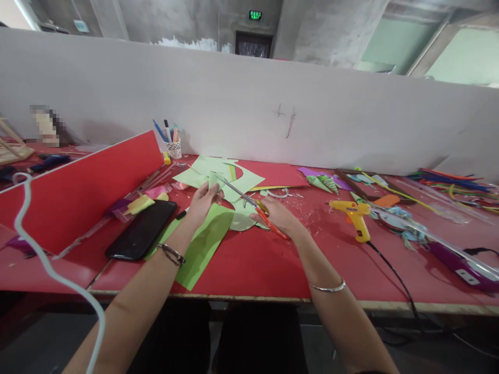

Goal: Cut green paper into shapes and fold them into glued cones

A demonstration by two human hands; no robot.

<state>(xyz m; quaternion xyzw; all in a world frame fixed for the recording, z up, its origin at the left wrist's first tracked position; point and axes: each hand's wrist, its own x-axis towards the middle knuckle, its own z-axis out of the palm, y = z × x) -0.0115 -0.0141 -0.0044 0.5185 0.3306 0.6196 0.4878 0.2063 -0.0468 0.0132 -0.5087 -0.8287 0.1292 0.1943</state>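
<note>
Plainly, we have pale, thin paper at the middle of the work. Our left hand (206,200) pinches a small light green paper piece (214,179) between thumb and fingers, raised over the surface (249,272). Our right hand (278,213) is wrapped around the scissors (245,196), whose slim metal blades reach up to that piece and whose handles are glossy orange-red; we cannot tell how far the blades stand apart.

Beneath and behind lies a pale green sheet (251,179) with a curved opening cut in it, partly over a smooth red sheet (286,174). A brighter green sheet (206,246), flat and straight-edged, rests nearer to us, beside the left forearm, with a black, round-cornered phone (142,231) to its left. A flat red board (97,187) stands on edge farther left, and near its far end we find a patterned cup (174,149) of pens.

On the right we see a yellow plastic glue gun (353,213) lying with its black cord trailing; its small label is too tiny to read. Fuzzy coloured stems (448,179) lie bunched beyond it. Over the smooth pale partition (234,109), a green-lit sign (255,15) reads "EXIT", under characters we cannot make out.
</note>
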